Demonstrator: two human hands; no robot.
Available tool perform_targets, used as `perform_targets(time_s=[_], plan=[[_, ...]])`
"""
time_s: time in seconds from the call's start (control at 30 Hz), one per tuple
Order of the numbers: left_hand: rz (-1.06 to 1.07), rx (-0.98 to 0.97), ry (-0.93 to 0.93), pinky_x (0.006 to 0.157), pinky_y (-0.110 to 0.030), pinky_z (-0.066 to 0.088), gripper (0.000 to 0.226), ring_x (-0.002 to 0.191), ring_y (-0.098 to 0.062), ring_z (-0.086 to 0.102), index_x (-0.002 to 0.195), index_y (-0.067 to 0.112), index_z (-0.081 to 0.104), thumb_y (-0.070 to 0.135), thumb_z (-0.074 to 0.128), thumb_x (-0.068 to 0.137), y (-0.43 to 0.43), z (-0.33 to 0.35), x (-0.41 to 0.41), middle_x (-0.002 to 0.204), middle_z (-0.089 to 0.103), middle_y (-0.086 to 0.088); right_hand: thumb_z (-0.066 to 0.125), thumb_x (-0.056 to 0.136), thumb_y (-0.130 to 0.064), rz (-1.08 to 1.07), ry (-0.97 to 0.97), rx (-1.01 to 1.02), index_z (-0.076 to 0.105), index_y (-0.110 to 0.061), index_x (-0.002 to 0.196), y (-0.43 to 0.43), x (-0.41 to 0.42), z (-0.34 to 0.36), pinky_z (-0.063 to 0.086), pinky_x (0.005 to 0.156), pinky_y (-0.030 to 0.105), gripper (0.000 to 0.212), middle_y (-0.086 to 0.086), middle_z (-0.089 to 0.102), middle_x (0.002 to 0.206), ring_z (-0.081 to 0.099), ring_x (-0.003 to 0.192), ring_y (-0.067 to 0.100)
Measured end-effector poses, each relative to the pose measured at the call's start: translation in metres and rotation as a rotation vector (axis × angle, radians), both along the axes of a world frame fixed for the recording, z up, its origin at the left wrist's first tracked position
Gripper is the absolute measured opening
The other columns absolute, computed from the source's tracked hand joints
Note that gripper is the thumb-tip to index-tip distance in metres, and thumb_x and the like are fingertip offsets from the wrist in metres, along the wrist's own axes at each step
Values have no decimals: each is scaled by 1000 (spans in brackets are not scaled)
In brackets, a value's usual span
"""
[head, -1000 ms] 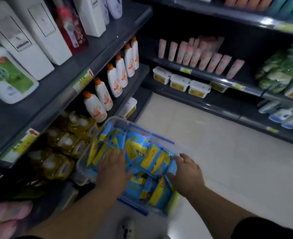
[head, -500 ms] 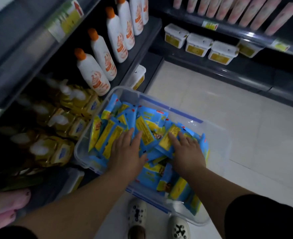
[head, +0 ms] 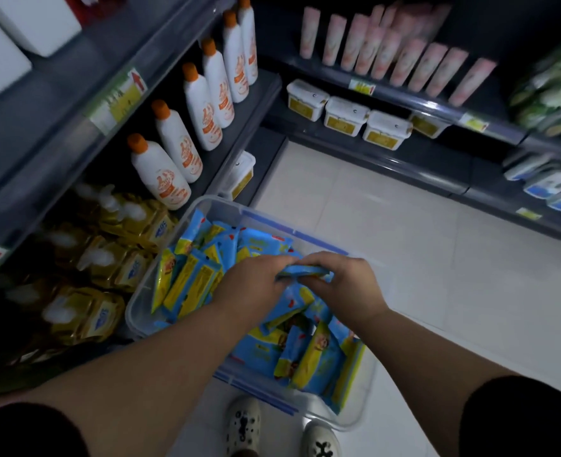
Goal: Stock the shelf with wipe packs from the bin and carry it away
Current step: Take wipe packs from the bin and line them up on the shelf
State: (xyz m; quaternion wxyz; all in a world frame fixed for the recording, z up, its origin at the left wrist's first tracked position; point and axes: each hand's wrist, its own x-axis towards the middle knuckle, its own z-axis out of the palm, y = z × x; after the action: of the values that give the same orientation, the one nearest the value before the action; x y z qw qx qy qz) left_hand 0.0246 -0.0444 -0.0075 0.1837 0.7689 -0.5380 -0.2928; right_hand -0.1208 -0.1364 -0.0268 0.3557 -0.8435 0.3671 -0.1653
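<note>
A clear plastic bin (head: 186,232) with blue trim stands on the floor below me, filled with several blue and yellow wipe packs (head: 190,285). My left hand (head: 252,285) and my right hand (head: 345,282) meet over the middle of the bin. Both grip one blue wipe pack (head: 305,271) lifted a little above the pile, the left at its left end, the right over its right end. The dark shelf (head: 249,127) stands to the left of the bin.
White bottles with orange caps (head: 160,173) line the left shelf, with gold pouches (head: 114,258) below. White tubs (head: 345,117) and pink tubes (head: 404,57) sit on the far shelving. Pale tile floor (head: 404,242) lies to the right. My shoes (head: 242,423) are just behind the bin.
Both hands were lying flat on the packs; now they have drawn together and lifted one pack from the pile. The camera has tipped further down over the bin.
</note>
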Motion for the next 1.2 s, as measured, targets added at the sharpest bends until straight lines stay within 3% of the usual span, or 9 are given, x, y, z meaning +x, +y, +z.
perform_targets(time_s=[0.2,0.4,0.53,0.6,0.67,0.77,0.93,1.07,1.2], plan=[[348,26,46,87,-36,50,42,107,-26,59,134,16,52,31,55,96,2,-5,-8,122,62,-10,69,82,-15,29,531,93,37,-30,143,-15,-33,-12,36,104,27,70,-6,47,142,46,129,17],[557,36,220,88,-34,45,46,114,-27,54,141,19,42,26,53,97,15,-28,-19,134,53,-11,51,94,-25,346,880,-104,50,-43,130,2,-50,-36,5,118,42,40,-5,17,158,5,147,20],[561,3,256,72,-38,45,50,76,-20,53,145,33,35,21,49,98,25,-34,-20,101,52,-10,45,96,-34,410,885,-207,64,-34,116,6,-49,-41,2,117,38,27,-7,41,146,23,142,15],[565,14,278,74,-42,48,52,90,-27,58,146,35,31,19,48,99,28,-29,-20,109,54,-8,50,93,-28,410,896,-199,65,-31,105,1,-48,-36,2,117,37,20,-8,58,124,44,128,14],[581,3,286,82,-39,47,53,113,-29,55,147,35,29,18,47,100,29,-19,-20,136,50,-8,53,90,-24,343,860,-145,64,-31,97,-4,-43,-22,14,116,31,15,-8,66,107,56,111,14],[626,-54,295,85,-37,47,53,115,-23,53,147,35,30,16,47,100,31,1,-18,149,38,-4,60,85,-25,131,642,-12,65,-29,83,-9,-33,7,40,80,22,7,-3,69,96,59,99,19],[749,-196,312,71,-44,57,53,77,-10,56,142,38,34,12,47,98,42,52,-9,128,47,4,72,79,-21,-188,164,229,65,-21,68,-19,-13,73,47,64,21,14,-4,68,69,63,70,15],[841,-341,308,85,-33,53,49,103,-10,58,135,40,42,13,51,94,62,103,-2,125,54,10,75,80,-17,-282,-120,436,66,-19,69,-17,2,133,52,65,34,14,1,65,65,57,60,17],[941,-453,316,78,-40,55,35,90,-18,63,122,35,52,15,54,94,91,163,0,110,64,2,72,84,-14,-174,-225,599,66,-12,77,1,16,198,54,70,43,9,9,68,72,58,69,23]])
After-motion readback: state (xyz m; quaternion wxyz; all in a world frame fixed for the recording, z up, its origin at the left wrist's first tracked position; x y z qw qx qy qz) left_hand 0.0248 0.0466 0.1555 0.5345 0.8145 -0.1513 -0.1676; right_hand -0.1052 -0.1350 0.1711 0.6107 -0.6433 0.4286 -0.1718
